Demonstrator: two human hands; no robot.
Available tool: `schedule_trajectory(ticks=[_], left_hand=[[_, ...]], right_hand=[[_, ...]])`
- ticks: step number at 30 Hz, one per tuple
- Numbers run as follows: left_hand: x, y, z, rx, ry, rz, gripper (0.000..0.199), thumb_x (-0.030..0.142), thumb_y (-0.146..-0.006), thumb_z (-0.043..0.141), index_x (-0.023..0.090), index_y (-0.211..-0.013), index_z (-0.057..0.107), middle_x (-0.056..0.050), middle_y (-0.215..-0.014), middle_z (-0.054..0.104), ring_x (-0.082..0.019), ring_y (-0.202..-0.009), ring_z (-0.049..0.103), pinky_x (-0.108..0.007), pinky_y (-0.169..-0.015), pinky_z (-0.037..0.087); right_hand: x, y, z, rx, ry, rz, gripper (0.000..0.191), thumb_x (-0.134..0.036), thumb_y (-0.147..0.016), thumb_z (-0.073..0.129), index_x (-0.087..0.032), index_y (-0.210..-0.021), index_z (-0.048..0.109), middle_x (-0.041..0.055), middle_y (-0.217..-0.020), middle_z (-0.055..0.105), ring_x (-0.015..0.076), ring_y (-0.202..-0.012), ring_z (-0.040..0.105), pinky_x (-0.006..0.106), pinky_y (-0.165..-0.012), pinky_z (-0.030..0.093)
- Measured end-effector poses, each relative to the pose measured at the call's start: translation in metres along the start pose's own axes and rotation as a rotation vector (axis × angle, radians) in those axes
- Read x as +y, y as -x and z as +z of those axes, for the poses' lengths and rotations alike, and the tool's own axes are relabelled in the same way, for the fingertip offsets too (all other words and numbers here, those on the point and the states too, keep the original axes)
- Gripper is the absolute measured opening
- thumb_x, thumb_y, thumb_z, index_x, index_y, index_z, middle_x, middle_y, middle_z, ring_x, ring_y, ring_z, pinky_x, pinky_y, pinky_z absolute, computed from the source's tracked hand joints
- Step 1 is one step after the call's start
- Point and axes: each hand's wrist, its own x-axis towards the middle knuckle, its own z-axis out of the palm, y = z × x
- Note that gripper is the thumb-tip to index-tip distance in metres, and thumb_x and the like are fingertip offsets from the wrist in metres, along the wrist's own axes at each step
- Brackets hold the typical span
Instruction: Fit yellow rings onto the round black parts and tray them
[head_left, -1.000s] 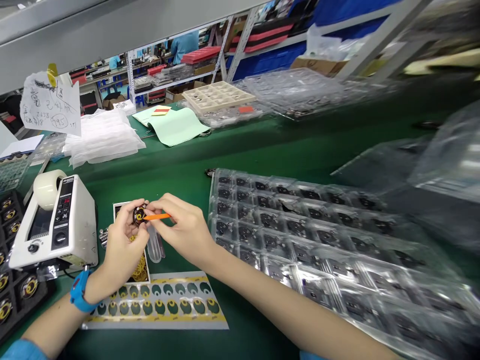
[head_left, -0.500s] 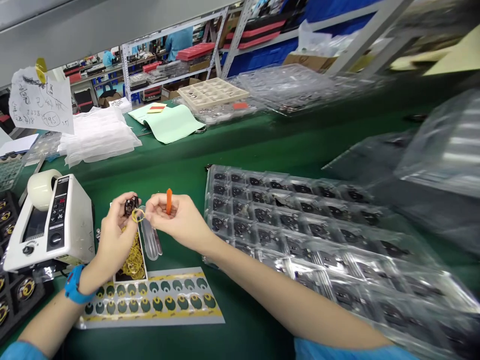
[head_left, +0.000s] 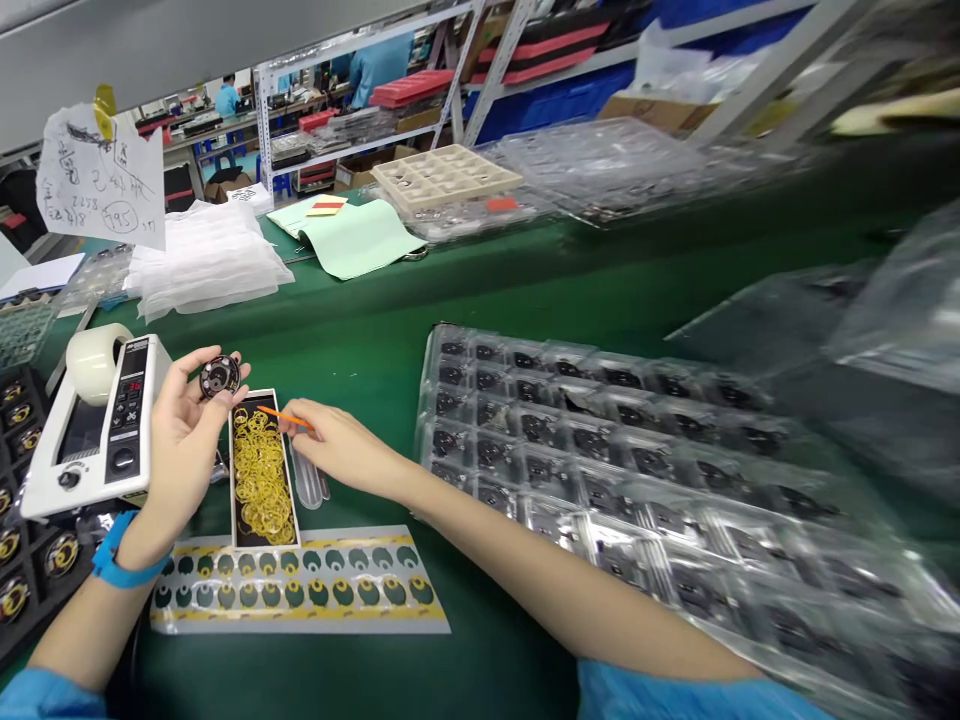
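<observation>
White shelves [head_left: 264, 130] stand beyond our green tabletop [head_left: 360, 350]; our half-curled left hand [head_left: 184, 420] holds a dark disc [head_left: 220, 377], our tightly pinched right hand [head_left: 337, 445] an orange stick [head_left: 285, 416].

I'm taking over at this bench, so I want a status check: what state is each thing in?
Left hand, holding the round black part.
Right hand, gripping the orange stick.
Box, open, holding loose yellow rings.
Tape dispenser, red display lit, tape roll fitted.
Patterned sheet, lying flat.
Clear tray, compartments holding dark parts.
Handwritten note, hanging.
</observation>
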Motion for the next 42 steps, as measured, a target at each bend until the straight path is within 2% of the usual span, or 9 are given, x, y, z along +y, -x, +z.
schedule_trajectory(ticks=[3, 8, 12, 15, 23, 27, 31, 34, 42], left_hand=[[0.000, -0.001, -0.002, 0.005, 0.011, -0.004, 0.028, 0.021, -0.082, 0.068, 0.020, -0.109, 0.060, -0.007, -0.108, 0.073, -0.023, -0.103, 0.070, -0.035, -0.090, 0.059], [0.014, -0.001, -0.003, -0.008, 0.059, -0.113, 0.021, 0.022, -0.084, 0.066, 0.020, -0.105, 0.061, -0.007, -0.103, 0.075, -0.024, -0.101, 0.071, -0.032, -0.087, 0.060], [0.024, -0.002, 0.000, -0.046, 0.133, -0.285, 0.015, 0.019, -0.084, 0.063, 0.019, -0.098, 0.060, -0.008, -0.095, 0.077, -0.024, -0.098, 0.072, -0.028, -0.081, 0.061], [0.023, -0.001, 0.003, -0.077, 0.137, -0.357, 0.016, 0.019, -0.082, 0.063, 0.019, -0.098, 0.060, -0.009, -0.093, 0.078, -0.025, -0.098, 0.072, -0.030, -0.081, 0.061], [0.005, 0.005, 0.009, -0.210, 0.185, -0.395, 0.020, 0.024, -0.082, 0.065, 0.019, -0.101, 0.060, -0.009, -0.095, 0.077, -0.027, -0.093, 0.073, -0.040, -0.085, 0.061], [0.006, 0.008, 0.009, -0.258, 0.224, -0.394, 0.021, 0.019, -0.083, 0.059, 0.019, -0.104, 0.058, -0.009, -0.103, 0.075, -0.027, -0.099, 0.072, -0.043, -0.091, 0.058], [0.007, 0.013, 0.011, -0.331, 0.253, -0.348, 0.021, 0.021, -0.087, 0.056, 0.021, -0.108, 0.057, -0.010, -0.116, 0.070, -0.026, -0.108, 0.068, -0.043, -0.098, 0.055], [0.004, 0.016, 0.012, -0.351, 0.251, -0.292, 0.027, 0.025, -0.089, 0.058, 0.022, -0.116, 0.055, -0.009, -0.121, 0.068, -0.026, -0.114, 0.065, -0.043, -0.099, 0.055], [0.005, 0.017, 0.013, -0.313, 0.185, -0.245, 0.032, 0.025, -0.088, 0.061, 0.022, -0.120, 0.057, -0.008, -0.115, 0.070, -0.024, -0.109, 0.067, -0.043, -0.097, 0.057]], right_hand=[[-0.013, 0.008, -0.032, 0.115, 0.023, -0.014, 0.003, -0.016, -0.083, 0.052, -0.018, -0.081, 0.053, -0.0007, -0.076, 0.054, 0.0130, -0.066, 0.045, 0.025, -0.062, 0.031], [-0.012, 0.036, -0.101, 0.427, 0.223, -0.171, 0.021, -0.028, -0.091, 0.045, -0.017, -0.084, 0.061, 0.0019, -0.074, 0.055, 0.0133, -0.062, 0.048, 0.025, -0.057, 0.034], [0.021, 0.057, -0.127, 0.109, 0.669, -0.051, 0.025, -0.014, -0.085, 0.049, -0.017, -0.099, 0.069, 0.0075, -0.096, 0.065, 0.0183, -0.076, 0.061, 0.027, -0.061, 0.040], [0.049, 0.067, -0.125, -0.096, 0.776, 0.035, 0.018, -0.012, -0.080, 0.058, -0.018, -0.086, 0.073, 0.0068, -0.091, 0.068, 0.0196, -0.074, 0.064, 0.026, -0.057, 0.041], [0.076, 0.064, -0.115, -0.141, 0.795, -0.019, 0.019, -0.004, -0.074, 0.058, -0.017, -0.070, 0.072, 0.0080, -0.078, 0.066, 0.0188, -0.068, 0.063, 0.026, -0.057, 0.042], [0.046, 0.051, -0.120, -0.034, 0.710, -0.094, 0.024, -0.010, -0.081, 0.049, -0.016, -0.082, 0.072, 0.0089, -0.083, 0.066, 0.0178, -0.065, 0.060, 0.028, -0.058, 0.041], [-0.010, 0.040, -0.103, 0.196, 0.147, -0.196, 0.028, -0.033, -0.090, 0.049, -0.018, -0.082, 0.072, 0.0054, -0.076, 0.061, 0.0167, -0.066, 0.057, 0.029, -0.059, 0.041], [-0.040, 0.032, -0.080, 0.225, -0.200, -0.212, 0.028, -0.040, -0.083, 0.060, -0.019, -0.068, 0.069, 0.0027, -0.070, 0.059, 0.0151, -0.064, 0.054, 0.030, -0.063, 0.041], [-0.041, 0.017, -0.057, 0.178, -0.527, -0.086, 0.030, -0.045, -0.068, 0.074, -0.017, -0.063, 0.063, 0.0012, -0.065, 0.058, 0.0143, -0.064, 0.050, 0.029, -0.063, 0.040]])
